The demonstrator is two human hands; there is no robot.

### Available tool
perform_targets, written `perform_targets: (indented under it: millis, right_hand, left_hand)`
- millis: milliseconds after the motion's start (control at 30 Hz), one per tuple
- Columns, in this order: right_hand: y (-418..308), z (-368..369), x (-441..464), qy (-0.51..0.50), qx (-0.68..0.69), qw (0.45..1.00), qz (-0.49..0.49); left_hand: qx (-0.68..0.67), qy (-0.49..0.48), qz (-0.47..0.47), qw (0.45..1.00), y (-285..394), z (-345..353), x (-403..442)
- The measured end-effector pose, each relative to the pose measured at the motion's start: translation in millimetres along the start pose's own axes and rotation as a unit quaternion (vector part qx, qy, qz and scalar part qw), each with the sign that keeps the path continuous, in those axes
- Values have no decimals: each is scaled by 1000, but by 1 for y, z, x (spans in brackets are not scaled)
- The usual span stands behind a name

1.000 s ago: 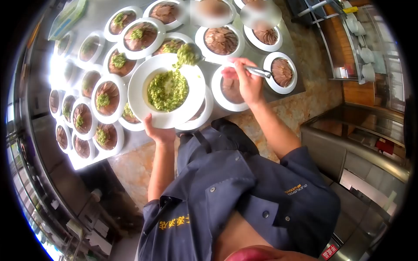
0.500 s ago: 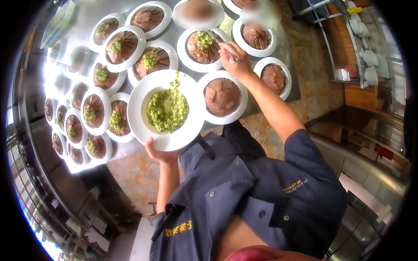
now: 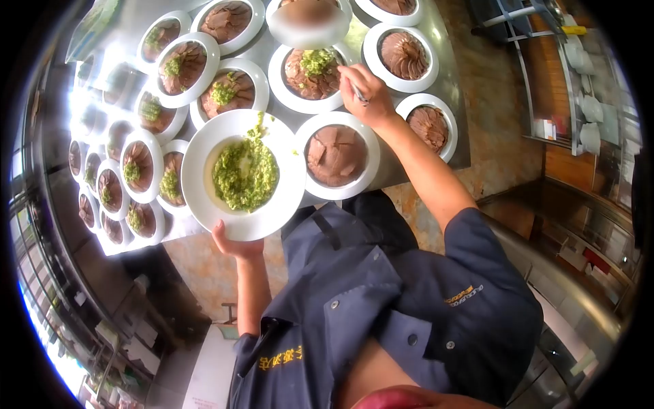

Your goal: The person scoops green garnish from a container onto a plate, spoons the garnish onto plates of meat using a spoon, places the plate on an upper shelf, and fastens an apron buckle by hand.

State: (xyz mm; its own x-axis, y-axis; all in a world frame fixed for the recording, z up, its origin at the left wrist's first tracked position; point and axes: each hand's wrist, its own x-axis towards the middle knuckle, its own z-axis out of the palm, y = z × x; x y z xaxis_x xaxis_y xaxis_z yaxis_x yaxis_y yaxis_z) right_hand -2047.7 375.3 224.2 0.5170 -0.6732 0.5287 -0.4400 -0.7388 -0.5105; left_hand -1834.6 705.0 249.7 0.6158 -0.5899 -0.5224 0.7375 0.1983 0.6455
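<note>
My left hand (image 3: pixel 238 245) grips the lower rim of a wide white bowl (image 3: pixel 194 163), thumb on top. Inside lies a heap of chopped green garnish (image 3: pixel 245 176), with bits scattered up its far side. My right hand (image 3: pixel 368 94) is closed round a slim metal utensil (image 3: pixel 359 95), whose working end I cannot make out. It is over the right edge of a white plate (image 3: pixel 281 92) of sliced brown meat topped with a green mound (image 3: pixel 317 63). Just below that, a plate of plain sliced meat (image 3: pixel 336 157) stands beside the bowl.
Several more white plates of meat cover the metal table (image 3: pixel 446 75); those on the left carry green mounds, while the right-hand plates (image 3: pixel 405 56) do not. A shelf with white crockery (image 3: pixel 587 109) stands to the right. Metal racking (image 3: pixel 48 273) runs along the left.
My left hand and the bowl have shifted left in view. My right hand stays by the same plate, moving only slightly. Blurring over the upper right plate has gone.
</note>
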Motion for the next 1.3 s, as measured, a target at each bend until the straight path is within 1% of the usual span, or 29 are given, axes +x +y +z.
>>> perform_targets:
  millis: [133,167,233,267,367,400,433,500,600,700,767,833,900,967,1000,1167,1233,1267,1300]
  right_hand:
    - [12,3,15,9,38,999,-30]
    - [21,-19,9,10,45,998,-33]
    - [48,-84,-12,5,62,998,-13]
    - [48,-86,-13,-18,60,998,-9]
    - [37,-42,12,-27,42,999,-7]
    - [33,-34,15,-41,33,999,9]
    - [30,-32,16,-39,33,999,7]
    - [28,-38,14,-57,49,997,-36]
    - [23,-45,11,-51,41,997,-38]
    - [17,-44,12,-46,45,997,-32]
    - [10,-45,10,-43,49,997,-49]
    - [0,-46,1,-68,9,996,-49]
    - [-8,-46,-3,-49,13,997,-54]
    - [-10,-51,-1,25,14,999,-41]
    - [-12,-52,1,34,26,997,-61]
    - [-20,-61,-6,42,-29,997,-52]
    - [-37,-67,-13,45,128,987,83]
    - [-48,-78,-19,31,228,960,157]
    - [-74,-94,-22,44,318,929,184]
  left_hand:
    - [-12,6,34,999,-25,28,-18]
    - [-16,11,38,999,-46,39,-40]
    - [-20,11,50,998,-94,82,-98]
    - [-27,14,42,999,-101,89,-105]
    - [-48,11,32,998,-81,72,-83]
    - [-52,18,28,998,-76,67,-78]
    - [-56,25,24,998,-73,65,-78]
    - [-69,16,15,997,-71,66,-85]
    - [-56,-10,20,998,-71,70,-92]
    - [-79,-11,16,997,-68,63,-99]
    - [-85,-10,22,996,-69,50,-104]
    - [-90,-9,29,995,-66,36,-113]
    - [-94,-18,23,995,-60,26,-122]
    - [-107,-29,19,994,-56,25,-128]
    - [-113,-39,12,993,-54,23,-131]
    - [-125,-18,-1,992,-50,-1,-132]
    - [-125,-41,2,991,-48,-9,-130]
    - [-122,-34,2,992,-49,-14,-128]
    - [-118,-32,1,992,-50,-22,-125]
